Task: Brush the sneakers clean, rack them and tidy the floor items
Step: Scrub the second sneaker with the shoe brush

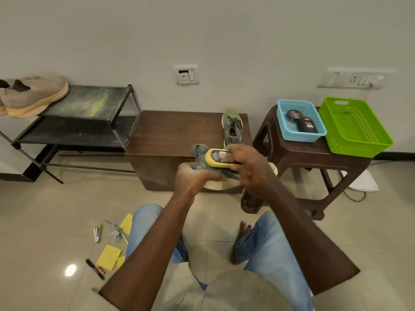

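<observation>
The rack (89, 102), upper left, carries a tan pair (33, 95) with room beside. At right, the green basket (354, 129) looks empty; the blue basket (289, 131) holds a polish tin (294, 115) and bottle (308, 125). Centre, it's the brushing step: left hand (193, 179) grips the grey sneaker (198, 153), right hand (249, 169) clamps the yellow brush (216, 156) against it. Its mate (232, 126) on the bench (175, 129) probably needs brushing next.

One head-worn wide-angle view, looking forward and down toward the wall (224, 30) and floor (45, 209). Left hand (193, 179) and right hand (249, 171) sit close, mid-frame. Shoe rack (89, 102) at left and stool (314, 151) at right are farther off.
</observation>
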The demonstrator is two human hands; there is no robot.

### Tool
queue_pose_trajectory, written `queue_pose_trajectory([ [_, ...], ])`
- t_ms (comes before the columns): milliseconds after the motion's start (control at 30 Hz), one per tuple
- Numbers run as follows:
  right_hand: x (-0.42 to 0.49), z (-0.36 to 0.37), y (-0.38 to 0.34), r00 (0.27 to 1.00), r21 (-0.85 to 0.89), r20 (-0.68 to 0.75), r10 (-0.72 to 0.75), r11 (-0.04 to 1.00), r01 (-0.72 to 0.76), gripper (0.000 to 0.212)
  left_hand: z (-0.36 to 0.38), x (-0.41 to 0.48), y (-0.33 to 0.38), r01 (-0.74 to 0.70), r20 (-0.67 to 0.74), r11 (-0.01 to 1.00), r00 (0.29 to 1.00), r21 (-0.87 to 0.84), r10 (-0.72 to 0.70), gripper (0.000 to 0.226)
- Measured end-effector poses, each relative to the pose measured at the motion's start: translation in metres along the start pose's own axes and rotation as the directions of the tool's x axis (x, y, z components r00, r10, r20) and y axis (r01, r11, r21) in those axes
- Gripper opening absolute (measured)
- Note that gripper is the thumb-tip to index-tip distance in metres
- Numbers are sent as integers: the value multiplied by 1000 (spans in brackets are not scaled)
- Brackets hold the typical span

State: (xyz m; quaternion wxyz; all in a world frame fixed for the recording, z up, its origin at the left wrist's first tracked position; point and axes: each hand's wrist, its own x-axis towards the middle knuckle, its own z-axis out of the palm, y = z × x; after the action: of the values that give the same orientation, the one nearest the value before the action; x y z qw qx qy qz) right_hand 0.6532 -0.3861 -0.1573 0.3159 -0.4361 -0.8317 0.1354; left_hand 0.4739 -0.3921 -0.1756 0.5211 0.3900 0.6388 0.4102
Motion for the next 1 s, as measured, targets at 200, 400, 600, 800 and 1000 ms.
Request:
queue_pose_trajectory([
  [200,3,3,-7,997,45,56,-43,998,40,28,-2,2,-2,-45,9,999,999,-7,45,34],
  [400,-6,1,6,998,3,11,64,998,-64,30,-3,1,-5,14,-23,999,1000,34,-14,53],
  [600,3,2,-13,997,20,46,-62,998,61,28,0,0,-3,-49,-3,998,999,30,49,42],
  [800,-6,0,6,999,8,-39,-13,1000,14,28,-3,4,-5,53,-20,995,998,81,-51,108],
  [1000,8,13,-14,998,-32,-39,-55,998,53,24,4,-4,1,-37,37,995,999,88,34,56],
])
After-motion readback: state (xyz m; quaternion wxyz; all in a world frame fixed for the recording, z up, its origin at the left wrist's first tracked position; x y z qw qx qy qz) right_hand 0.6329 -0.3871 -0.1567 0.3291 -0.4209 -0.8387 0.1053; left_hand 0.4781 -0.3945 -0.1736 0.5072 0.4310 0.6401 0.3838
